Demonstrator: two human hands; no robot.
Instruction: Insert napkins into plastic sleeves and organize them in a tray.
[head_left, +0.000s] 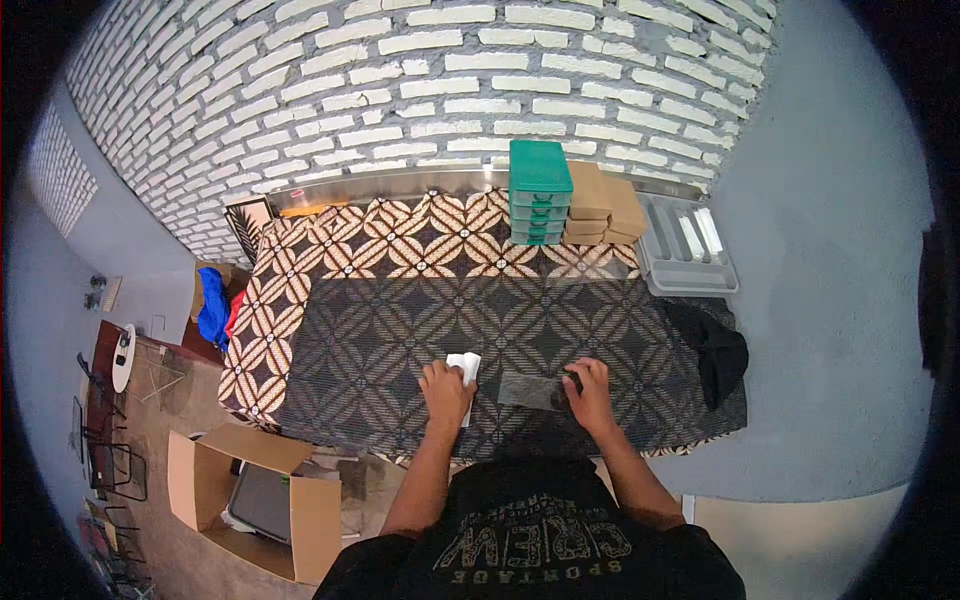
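My left hand (448, 391) is closed over a folded white paper or tissue (466, 365), whose ends show above and below the fingers. To its right, a clear plastic sleeve or small bag (527, 391) lies on the dark sheer cloth (360, 337). My right hand (592, 395) is at the right end of that plastic, with thumb and fingers curled and a gap between their tips. Whether the fingertips pinch the plastic edge cannot be made out.
Along the back stand a green drawer unit (538, 169), stacked brown cardboard boxes (589, 191) and a translucent divided tray (690, 277). Black fabric (712, 349) hangs over the table's right side. An open carton (315, 525) is at lower left; a brick wall (450, 82) rises behind.
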